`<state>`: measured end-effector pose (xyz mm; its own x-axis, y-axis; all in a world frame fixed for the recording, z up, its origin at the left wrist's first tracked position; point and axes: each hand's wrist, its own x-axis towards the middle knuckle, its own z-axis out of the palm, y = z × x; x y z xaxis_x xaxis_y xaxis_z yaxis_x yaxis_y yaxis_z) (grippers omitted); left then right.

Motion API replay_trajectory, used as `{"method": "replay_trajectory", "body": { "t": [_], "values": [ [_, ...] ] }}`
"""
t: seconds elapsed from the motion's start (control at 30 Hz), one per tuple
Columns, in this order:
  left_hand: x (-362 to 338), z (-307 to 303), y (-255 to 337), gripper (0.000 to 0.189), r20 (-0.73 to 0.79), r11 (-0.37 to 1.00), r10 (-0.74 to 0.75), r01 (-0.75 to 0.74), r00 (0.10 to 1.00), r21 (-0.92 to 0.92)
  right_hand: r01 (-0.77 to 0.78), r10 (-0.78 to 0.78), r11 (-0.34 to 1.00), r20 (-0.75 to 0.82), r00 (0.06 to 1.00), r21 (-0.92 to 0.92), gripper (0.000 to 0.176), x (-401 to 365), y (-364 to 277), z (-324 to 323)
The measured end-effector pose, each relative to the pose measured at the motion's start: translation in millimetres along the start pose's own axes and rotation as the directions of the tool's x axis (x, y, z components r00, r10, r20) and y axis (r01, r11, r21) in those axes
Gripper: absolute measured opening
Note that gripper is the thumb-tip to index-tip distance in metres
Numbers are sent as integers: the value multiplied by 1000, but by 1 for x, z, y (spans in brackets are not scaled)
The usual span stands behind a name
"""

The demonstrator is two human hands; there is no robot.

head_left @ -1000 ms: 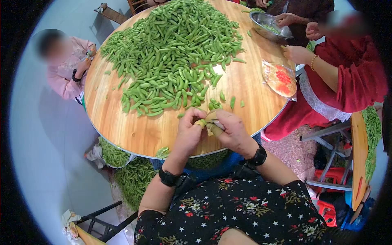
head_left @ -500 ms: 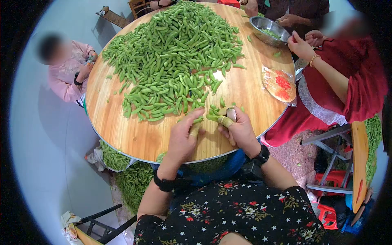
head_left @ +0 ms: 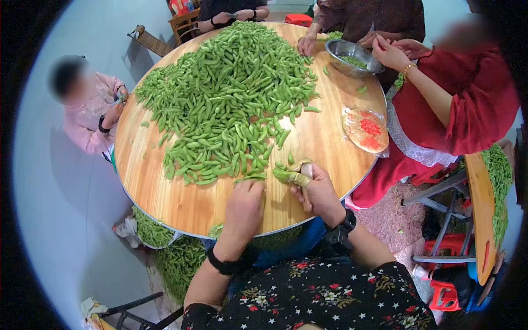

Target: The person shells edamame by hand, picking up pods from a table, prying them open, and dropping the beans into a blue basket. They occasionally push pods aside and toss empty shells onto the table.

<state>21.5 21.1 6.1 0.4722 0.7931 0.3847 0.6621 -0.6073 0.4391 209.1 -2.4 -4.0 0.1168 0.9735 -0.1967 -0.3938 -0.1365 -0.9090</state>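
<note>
The left hand (head_left: 245,204) had parted from the right hand (head_left: 318,192) over the last second. 1 second before, the 2 hands were pressed together on the same pod close to the near rim of the round table (head_left: 165,192). Half a second later the left was already sliding away. Now it lay palm down at the near edge of the pile of pods (head_left: 231,93), its fingertips hidden among the closest pods, so I could not tell whether it had closed on any of them.

The right hand had stayed clamped on the held pods (head_left: 290,175), a small green bunch that stuck out to the left of its fist, just above the wood and just beside the pile's edge. Judged from that, the two-handed work on one pod was over and the left hand had gone back to the heap.

Across the table a metal bowl (head_left: 352,58) held some green bits, with another person's hand (head_left: 388,52) above its rim. A wrapped plate (head_left: 366,129) lay between the bowl and the right hand
</note>
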Motion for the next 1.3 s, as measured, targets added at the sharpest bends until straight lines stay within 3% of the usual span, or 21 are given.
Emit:
{"method": "replay_trajectory", "body": {
  "t": [0.1, 0.17, 0.23, 0.3, 0.37, 0.43, 0.47, 0.5, 0.57, 0.6, 0.67, 0.7, 0.77, 0.9, 0.97, 1.0, 1.03, 1.07, 1.1, 1.17, 1.3],
  "values": [
    [-15, -11, 13, 18, -43, 991, 131, -133, 990, -33, -9, 9, 1000, -15, 1000, 16, 10, 2, -4, -3],
    [-30, -12, 17, 18, 84, 969, 215, -202, 973, -140, -18, 18, 1000, -1, 1000, 17, 11, -1, -2, -5],
    [-31, -20, 23, 18, 163, 969, 210, -182, 964, -169, 26, -25, 1000, 35, 999, -15, 11, -3, -5, -3],
    [-32, -34, 37, 19, 123, 929, 197, -145, 973, -340, 91, -81, 991, 100, 992, -101, 9, -14, -12, 2],
    [-24, -35, 39, 25, 26, 951, 128, -115, 991, -286, 161, -129, 969, 171, 977, -187, 9, -23, -19, 7],
    [-15, -31, 33, 30, -128, 985, 119, -133, 985, -110, 415, -186, 714, 419, 889, -564, 16, -29, -21, 10],
    [-22, -25, 22, 33, 68, 963, 137, -117, 988, -242, 465, -227, 689, 444, 867, -555, 20, -31, -20, 12],
    [-25, -22, 20, 33, 67, 963, 141, -121, 988, -243, 467, -231, 687, 443, 866, -556, 20, -31, -20, 16],
    [-29, -17, 19, 25, 91, 963, 71, -45, 993, -266, 636, -439, 474, 463, 770, -609, 19, -32, -19, 20],
    [-29, -17, 21, 25, 91, 963, 71, -44, 993, -267, 635, -438, 473, 463, 771, -610, 19, -32, -17, 21],
    [-29, -19, 26, 20, 100, 973, -52, 74, 994, -221, 694, -554, 325, 466, 690, -642, 18, -31, -12, 22],
    [-28, -18, 26, 20, 102, 972, -54, 76, 993, -220, 693, -552, 328, 465, 692, -642, 18, -32, -12, 21],
    [-28, -19, 25, 29, 67, 973, -32, 47, 997, -226, 654, -429, 474, 494, 756, -589, 15, -36, -15, 19],
    [-28, -25, 26, 25, 120, 967, 0, 30, 993, -252, 661, -388, 501, 538, 749, -559, 17, -39, -14, 14],
    [-31, -22, 27, 16, 1, 948, 120, -114, 993, -296, 510, -292, 711, 457, 840, -484, 15, -41, -13, 14],
    [-31, -23, 27, 16, 4, 950, 114, -108, 993, -294, 507, -287, 714, 459, 841, -482, 15, -41, -13, 14],
    [-32, -25, 27, 17, 49, 948, 96, -76, 994, -310, 237, -79, 885, 373, 924, -401, 13, -41, -13, 13],
    [-33, -28, 27, 18, 96, 945, 79, -44, 992, -324, -63, 155, 957, 313, 937, -285, 11, -41, -13, 13],
    [-34, -31, 30, 18, 98, 946, 77, -42, 992, -322, -65, 156, 957, 315, 936, -283, 11, -41, -13, 13],
    [-36, -35, 37, 19, 135, 960, -119, 148, 984, -237, 102, 42, 915, 345, 938, -390, 10, -41, -15, 13],
    [-36, -35, 36, 18, -26, 994, 0, -3, 1000, -105, 311, -155, 856, 369, 917, -413, 13, -42, -4, 15]
  ]
}}
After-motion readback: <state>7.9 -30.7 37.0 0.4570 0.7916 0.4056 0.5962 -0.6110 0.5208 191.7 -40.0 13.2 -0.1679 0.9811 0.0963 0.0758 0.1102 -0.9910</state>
